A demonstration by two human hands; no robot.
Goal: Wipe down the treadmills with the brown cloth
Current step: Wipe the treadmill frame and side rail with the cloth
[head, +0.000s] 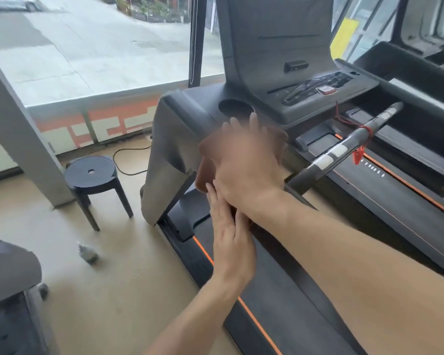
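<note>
The brown cloth [210, 160] lies directly under the right hand [244, 165], which presses it with spread, fairly straight fingers against the treadmill [180, 116] console's left shoulder; the cup well [235, 107] sits just beyond the fingertips. The left hand [231, 237] rests flat and relaxed just nearer the person, touching the right wrist, so the right one is better placed to wipe. The cloth looks soft and thin, blurred; the console is matte grey plastic, sloping down to the left of the hand.
</note>
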